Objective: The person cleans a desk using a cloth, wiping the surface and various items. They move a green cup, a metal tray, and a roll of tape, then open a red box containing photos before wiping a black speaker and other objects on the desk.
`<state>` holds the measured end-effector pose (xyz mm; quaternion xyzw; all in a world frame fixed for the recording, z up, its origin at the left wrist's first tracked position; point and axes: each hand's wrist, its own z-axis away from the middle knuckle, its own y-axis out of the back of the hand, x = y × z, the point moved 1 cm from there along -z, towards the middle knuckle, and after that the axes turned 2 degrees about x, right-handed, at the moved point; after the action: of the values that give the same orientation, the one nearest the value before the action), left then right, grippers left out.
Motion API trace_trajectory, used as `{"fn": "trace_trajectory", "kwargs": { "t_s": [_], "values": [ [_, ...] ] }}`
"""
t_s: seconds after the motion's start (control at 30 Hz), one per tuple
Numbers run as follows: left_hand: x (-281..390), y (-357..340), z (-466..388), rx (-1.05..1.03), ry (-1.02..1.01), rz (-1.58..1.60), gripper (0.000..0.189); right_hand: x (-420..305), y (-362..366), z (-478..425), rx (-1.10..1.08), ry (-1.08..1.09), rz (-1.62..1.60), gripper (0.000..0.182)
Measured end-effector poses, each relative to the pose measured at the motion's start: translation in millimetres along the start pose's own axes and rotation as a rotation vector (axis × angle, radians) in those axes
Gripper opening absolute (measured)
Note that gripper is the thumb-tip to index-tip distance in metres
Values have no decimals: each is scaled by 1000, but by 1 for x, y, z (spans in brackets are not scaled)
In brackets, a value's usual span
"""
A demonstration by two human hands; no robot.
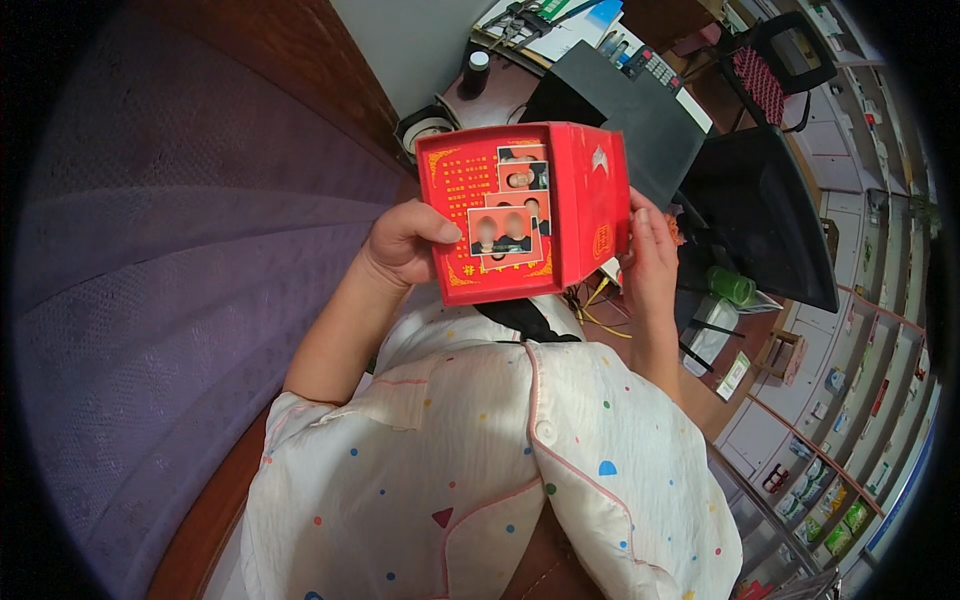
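Note:
A red cardboard box point(465, 289) with its flap-like lid point(592, 202) folded open is held up before my torso. My left hand point(409, 240) grips its left side, the thumb over the rim. At the lid's right edge is my right hand point(651, 251), its fingertips partly hidden behind the lid, so its hold is hard to make out. Several small portrait photos with red backgrounds lie overlapping inside; the topmost photo point(501, 231) shows two people. Yellow printed writing and corner ornaments cover the box's inner face.
Beyond the box stand a dark bottle with a white cap point(475, 75), a black monitor point(765, 217), a calculator point(660, 71) and a green cup point(731, 286). A purple curtain point(210, 262) hangs at left. Shelves of goods point(847, 420) line the right, near a black chair point(787, 60).

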<state>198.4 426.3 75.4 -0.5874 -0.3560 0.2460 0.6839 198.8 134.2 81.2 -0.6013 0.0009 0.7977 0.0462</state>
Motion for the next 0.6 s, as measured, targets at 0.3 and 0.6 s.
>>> {"fn": "trace_trajectory", "kwargs": {
  "t_s": [0.3, 0.6],
  "values": [
    [1, 2, 9, 49, -37, -22, 71, -17, 3, 5, 55, 44, -18, 38],
    [-1, 5, 11, 90, -88, -124, 72, -54, -24, 21, -60, 281, -59, 49]
  ]
}}
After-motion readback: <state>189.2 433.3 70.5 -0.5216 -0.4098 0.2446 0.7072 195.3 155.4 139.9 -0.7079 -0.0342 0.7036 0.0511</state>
